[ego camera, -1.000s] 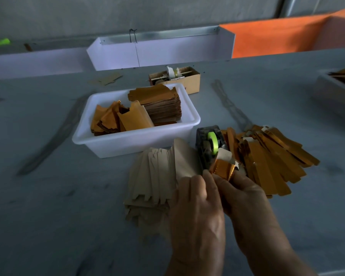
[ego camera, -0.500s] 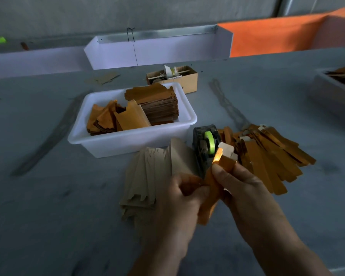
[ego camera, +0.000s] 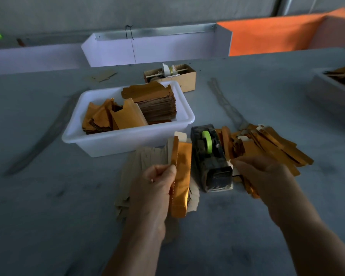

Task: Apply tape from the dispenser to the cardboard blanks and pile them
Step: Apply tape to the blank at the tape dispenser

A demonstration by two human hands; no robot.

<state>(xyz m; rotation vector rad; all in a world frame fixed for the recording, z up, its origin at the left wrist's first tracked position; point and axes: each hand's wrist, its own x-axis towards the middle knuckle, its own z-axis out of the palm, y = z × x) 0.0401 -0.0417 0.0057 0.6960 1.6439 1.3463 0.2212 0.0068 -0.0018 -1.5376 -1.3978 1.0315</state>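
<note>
We see the gold cardboard blank [ego camera: 180, 176] held upright just left of the tape dispenser [ego camera: 209, 158], its shiny face toward us and a pale tab at its top end. Our left hand [ego camera: 157, 188] has its grip clamped on the blank's left edge, thumb on the front and the other fingers curled behind. Our right hand [ego camera: 261, 176] sits just right of the dispenser's near end, fingers curled with the tips drawn together at the cutter; whether that grip has tape pinched in it we cannot tell. The dispenser stands on the grey tabletop [ego camera: 48, 216], dark-bodied, with a green roll [ego camera: 207, 141] on its hub. Left of the dispenser, under the held blank and our left hand, lies a fanned pile of pale blanks [ego camera: 145, 162], plain side up. Right of the dispenser spreads a loose pile of gold blanks [ego camera: 271, 148], partly under our right hand. Behind and left of the dispenser sits a white plastic tub [ego camera: 127, 140] holding one neat stack and some leaning gold pieces. Further behind stands a small open cardboard box [ego camera: 185, 80], and well to the right a grey tray [ego camera: 331, 92] at the tabletop's edge of view.
</note>
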